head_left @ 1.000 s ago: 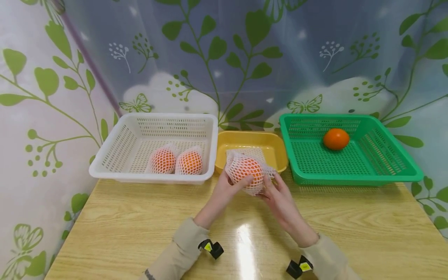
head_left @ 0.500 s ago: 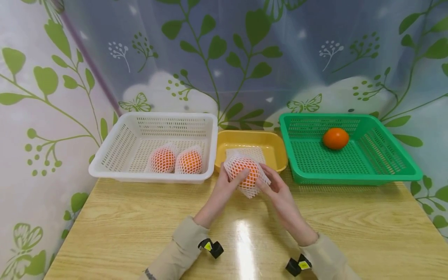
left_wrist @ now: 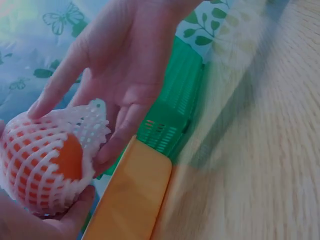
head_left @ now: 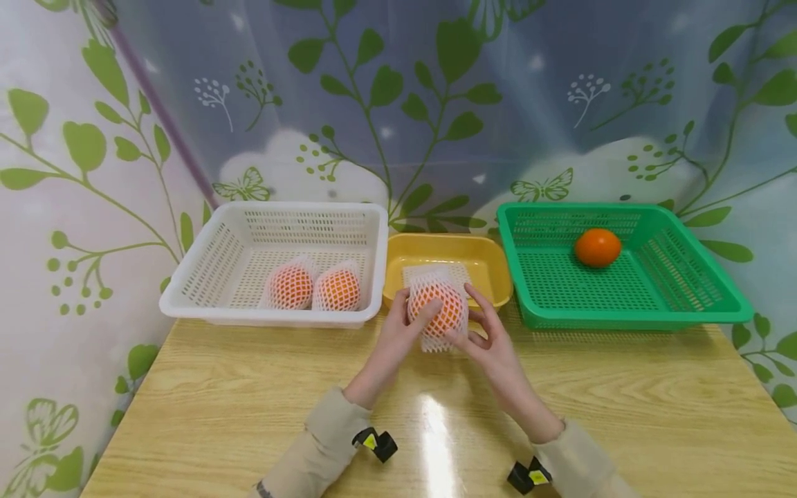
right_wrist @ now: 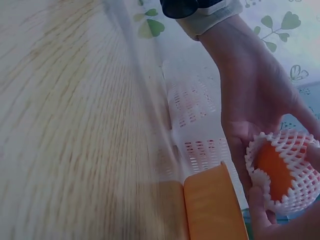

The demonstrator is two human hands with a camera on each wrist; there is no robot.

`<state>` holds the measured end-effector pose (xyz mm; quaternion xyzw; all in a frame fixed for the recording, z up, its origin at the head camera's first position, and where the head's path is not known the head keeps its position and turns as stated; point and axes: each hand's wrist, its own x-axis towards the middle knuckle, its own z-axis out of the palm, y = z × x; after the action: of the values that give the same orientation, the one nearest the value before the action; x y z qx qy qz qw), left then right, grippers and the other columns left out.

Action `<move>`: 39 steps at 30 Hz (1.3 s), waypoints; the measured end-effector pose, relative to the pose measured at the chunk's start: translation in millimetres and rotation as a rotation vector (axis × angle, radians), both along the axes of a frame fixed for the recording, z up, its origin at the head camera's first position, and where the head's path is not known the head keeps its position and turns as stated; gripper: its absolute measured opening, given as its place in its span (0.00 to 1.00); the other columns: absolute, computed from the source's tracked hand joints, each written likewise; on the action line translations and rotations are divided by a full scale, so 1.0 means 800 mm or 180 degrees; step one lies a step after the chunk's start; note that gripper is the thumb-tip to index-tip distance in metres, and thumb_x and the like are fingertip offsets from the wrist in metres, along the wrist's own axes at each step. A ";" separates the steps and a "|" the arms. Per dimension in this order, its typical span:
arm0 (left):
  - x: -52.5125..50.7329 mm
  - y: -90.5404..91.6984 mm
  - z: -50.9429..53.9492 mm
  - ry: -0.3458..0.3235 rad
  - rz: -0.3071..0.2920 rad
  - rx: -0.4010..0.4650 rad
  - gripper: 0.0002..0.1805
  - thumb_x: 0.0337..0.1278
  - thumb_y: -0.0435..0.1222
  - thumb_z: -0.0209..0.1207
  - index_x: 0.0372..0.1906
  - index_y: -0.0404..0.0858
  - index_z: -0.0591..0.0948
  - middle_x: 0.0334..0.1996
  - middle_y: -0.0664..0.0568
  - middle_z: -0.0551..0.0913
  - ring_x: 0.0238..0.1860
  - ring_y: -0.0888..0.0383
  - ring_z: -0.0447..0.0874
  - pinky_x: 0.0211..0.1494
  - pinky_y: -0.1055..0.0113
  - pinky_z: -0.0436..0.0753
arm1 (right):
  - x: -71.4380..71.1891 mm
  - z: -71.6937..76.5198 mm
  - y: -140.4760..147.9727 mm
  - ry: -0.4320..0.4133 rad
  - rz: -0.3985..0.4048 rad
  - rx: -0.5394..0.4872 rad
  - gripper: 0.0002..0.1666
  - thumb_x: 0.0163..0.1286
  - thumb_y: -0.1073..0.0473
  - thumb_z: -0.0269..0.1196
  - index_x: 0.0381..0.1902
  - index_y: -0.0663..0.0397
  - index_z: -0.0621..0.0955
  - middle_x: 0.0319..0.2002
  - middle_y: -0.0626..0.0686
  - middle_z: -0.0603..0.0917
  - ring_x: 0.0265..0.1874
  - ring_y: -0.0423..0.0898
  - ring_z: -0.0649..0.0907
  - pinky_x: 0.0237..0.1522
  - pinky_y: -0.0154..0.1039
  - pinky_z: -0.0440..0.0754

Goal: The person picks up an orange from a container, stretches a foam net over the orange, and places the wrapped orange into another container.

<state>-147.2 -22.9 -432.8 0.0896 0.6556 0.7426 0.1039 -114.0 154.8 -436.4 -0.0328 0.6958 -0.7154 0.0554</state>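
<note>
Fruit (head_left: pixel 438 308), orange, in a white foam net (head_left: pixel 431 347), is held up btwn both hands over the surface (head_left: pixel 261 387), in front of the yellow tray (head_left: pixel 442 238) at mid far edge. Part of it overlaps the tray's near rim in the head view; exact height can't be told. Both wrist views show the net's open end w/ bare orange skin showing thru.

L hand (head_left: pixel 398 328) grips the fruit from the L, thumb across the near face, other fingers mostly hidden behind. R hand (head_left: pixel 492 339) holds it from the R: thumb on the net low down, index out along the net's R side. Other R fingers partly hidden in the head view; L wrist view has them at the net's open edge.

In the tray, a loose net (head_left: pixel 461 272) lies flat, partly hidden by the held fruit.

White basket (head_left: pixel 268 315) stands at far L corner of the surface, just beside the tray. Inside, near its front wall, sit L netted fruit (head_left: pixel 290 286) & R netted fruit (head_left: pixel 337 288), side by side. Green basket (head_left: pixel 635 316) stands at far R corner w/ 1 bare fruit (head_left: pixel 598 247) toward its back wall. Leaf-print curtain (head_left: pixel 292 90) hangs behind far edge.
</note>
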 end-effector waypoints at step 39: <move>-0.056 -0.243 0.086 0.0704 0.1476 -0.1073 0.43 0.64 0.45 0.67 0.76 0.45 0.56 0.67 0.48 0.66 0.64 0.56 0.72 0.60 0.70 0.78 | -0.032 0.042 0.083 0.1168 -0.0429 0.0661 0.17 0.76 0.62 0.61 0.56 0.67 0.80 0.44 0.45 0.87 0.35 0.41 0.86 0.41 0.34 0.86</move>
<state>-192.0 -217.6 -364.0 -0.0006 0.7798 0.6130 -0.1270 -139.5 221.1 -402.9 -0.1100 0.7647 -0.6240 -0.1169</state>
